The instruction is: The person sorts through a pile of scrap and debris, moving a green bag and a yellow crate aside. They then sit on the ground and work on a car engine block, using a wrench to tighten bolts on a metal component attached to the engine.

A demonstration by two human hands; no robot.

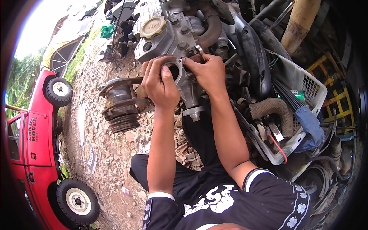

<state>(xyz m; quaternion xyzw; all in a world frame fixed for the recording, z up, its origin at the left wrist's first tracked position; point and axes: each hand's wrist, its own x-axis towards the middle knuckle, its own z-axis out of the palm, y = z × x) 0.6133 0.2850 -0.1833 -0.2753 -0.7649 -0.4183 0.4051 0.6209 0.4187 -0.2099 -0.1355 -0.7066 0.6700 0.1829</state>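
Note:
My left hand [161, 82] is closed around the left side of a grey metal flange [178, 79] with a large round opening. Its thumb lies over the rim and its fingers curl across the top. On the other side, my right hand [209, 73] presses its thumb against the flange's upper corner, its index finger bent by a small metal tab [199, 49]. Whether the flange is loose or fixed to the engine I cannot tell. Just beyond both hands stands the engine [176, 40], with a ribbed cover and a round oil filler cap [153, 27].
A grooved pulley assembly [119, 103] sits left of my left forearm. To the right, a white plastic crate [320, 90] holds hoses and a blue-wrapped bundle [308, 122]. A bamboo pole [301, 25] rises behind it. Gravelly ground [103, 161] separates me from a parked red vehicle [40, 143].

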